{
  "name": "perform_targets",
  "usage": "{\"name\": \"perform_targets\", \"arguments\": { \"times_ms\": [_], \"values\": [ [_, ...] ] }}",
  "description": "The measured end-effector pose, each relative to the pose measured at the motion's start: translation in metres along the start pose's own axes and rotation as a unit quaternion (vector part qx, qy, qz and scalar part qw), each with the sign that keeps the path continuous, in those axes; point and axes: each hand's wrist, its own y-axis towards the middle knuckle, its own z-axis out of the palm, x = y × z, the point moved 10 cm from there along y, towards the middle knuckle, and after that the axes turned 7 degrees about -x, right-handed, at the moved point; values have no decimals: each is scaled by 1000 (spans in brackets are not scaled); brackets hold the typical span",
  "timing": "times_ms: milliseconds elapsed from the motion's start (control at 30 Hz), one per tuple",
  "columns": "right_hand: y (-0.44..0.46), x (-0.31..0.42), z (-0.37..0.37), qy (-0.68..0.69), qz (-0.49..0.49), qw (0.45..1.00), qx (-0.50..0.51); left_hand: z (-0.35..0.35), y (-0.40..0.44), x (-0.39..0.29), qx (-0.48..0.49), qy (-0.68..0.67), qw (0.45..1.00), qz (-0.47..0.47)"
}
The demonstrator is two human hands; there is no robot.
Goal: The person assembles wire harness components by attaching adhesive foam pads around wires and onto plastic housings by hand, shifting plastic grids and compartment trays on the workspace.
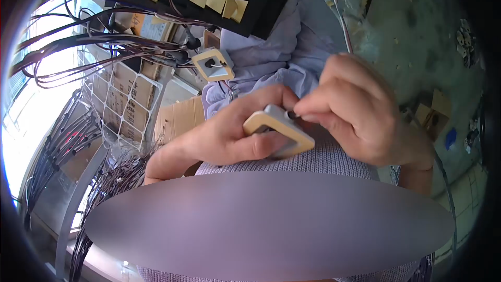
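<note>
My left hand is closed around a small square housing with a grey body and a yellowish rim. The thumb reaches across the housing's open middle. At its upper edge, my right hand pinches a small dark part, largely hidden by the fingertips. A thin cable runs from the top of the view down behind my right hand; whether it joins the dark part cannot be made out. A similar square housing with a yellowish rim lies beyond my left hand, with a black piece and wires inside it.
Dark cables with black ends stretch in from the left. A black board with yellowish paper pieces lies at the top. A white wire grid leans before a cardboard box, above bundled wires. Scraps litter the floor at right.
</note>
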Motion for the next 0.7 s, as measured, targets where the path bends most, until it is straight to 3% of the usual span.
{"name": "perform_targets", "arguments": {
  "times_ms": [133,233,533,633,700],
  "values": [
    [1,-5,1,21,27,999,-14,9,-3,-3,-37,-41,998,-2],
    [-4,-10,-1,27,47,998,-15,4,-4,-10,-25,45,998,34],
    [-7,-31,7,106,116,988,1,13,-6,-10,-27,-1,1000,5],
    [-16,-27,0,109,138,984,-20,4,-10,-10,-25,19,998,58],
    [-20,-28,-1,125,155,980,-29,5,-13,-13,-44,-30,998,35]
  ]
}}
